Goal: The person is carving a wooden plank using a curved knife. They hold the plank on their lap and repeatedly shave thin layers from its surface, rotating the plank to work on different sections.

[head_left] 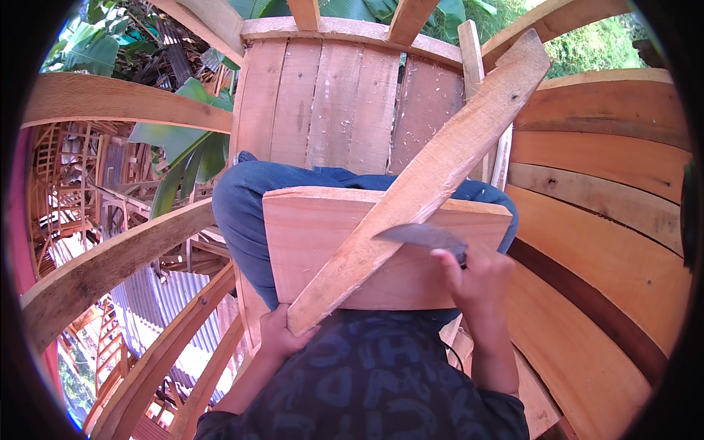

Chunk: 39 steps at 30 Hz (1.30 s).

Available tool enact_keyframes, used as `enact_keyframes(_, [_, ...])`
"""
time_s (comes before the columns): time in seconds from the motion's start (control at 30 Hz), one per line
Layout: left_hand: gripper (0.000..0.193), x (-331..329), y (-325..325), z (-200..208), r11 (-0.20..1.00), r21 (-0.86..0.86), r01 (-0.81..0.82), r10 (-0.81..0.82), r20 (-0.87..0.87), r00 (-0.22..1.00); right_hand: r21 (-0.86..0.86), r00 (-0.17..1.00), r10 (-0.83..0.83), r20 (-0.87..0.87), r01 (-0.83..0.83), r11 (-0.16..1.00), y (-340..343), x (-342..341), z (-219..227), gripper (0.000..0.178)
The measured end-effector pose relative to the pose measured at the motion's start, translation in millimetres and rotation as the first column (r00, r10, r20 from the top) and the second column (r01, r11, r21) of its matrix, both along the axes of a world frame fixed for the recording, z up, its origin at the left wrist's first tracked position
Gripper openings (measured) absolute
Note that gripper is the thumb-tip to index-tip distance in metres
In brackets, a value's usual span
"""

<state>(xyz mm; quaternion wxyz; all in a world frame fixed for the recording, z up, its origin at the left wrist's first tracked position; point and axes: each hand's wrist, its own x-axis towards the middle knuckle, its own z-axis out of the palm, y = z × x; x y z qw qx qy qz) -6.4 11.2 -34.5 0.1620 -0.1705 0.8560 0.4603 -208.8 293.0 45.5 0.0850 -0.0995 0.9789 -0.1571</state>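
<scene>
Along the plank [429, 176], shaving looks partial (rough fibres remain); left hand [281, 334] grips its lower end, right hand [480, 277] a knife [424, 235] at its edge.

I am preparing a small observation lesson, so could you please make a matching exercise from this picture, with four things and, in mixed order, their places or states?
1. Left hand
2. Right hand
3. Wide board
4. Corrugated sheet

A. Crossed by the long plank
B. Holding the knife
C. Beyond the wooden bars, at the picture's left
D. Gripping the plank's near end

Right pairs: 1-D, 2-B, 3-A, 4-C
</scene>
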Motion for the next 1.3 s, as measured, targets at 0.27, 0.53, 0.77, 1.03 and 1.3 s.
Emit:
enact_keyframes(0.27, [0.051,2,0,-6,1.0,0.001,0.016,-0.016,-0.001,1.0,-0.211,0.897,-0.423,-0.131,0.392,0.895,68,-30,20,0.054])
enact_keyframes(0.53, [0.05,-6,3,4,0.999,-0.032,0.021,-0.022,-0.004,1.0,0.008,1.0,0.015,-0.007,-0.015,1.0,-8,5,-8,0.051])
enact_keyframes(0.77, [0.052,-1,3,-6,0.998,-0.068,0.018,-0.02,-0.035,0.999,-0.09,0.798,-0.568,-0.2,0.562,0.822,105,-51,-10,0.059])
enact_keyframes(1.03, [0.053,-3,2,0,0.998,-0.054,0.04,-0.041,-0.024,0.999,0.017,0.999,-0.034,-0.014,0.035,0.999,5,6,11,0.053])
enact_keyframes(1.3, [0.052,1,4,-3,0.996,-0.084,0.013,-0.014,-0.011,1.0,-0.022,0.923,-0.351,-0.159,0.352,0.936,61,-39,-12,0.056])
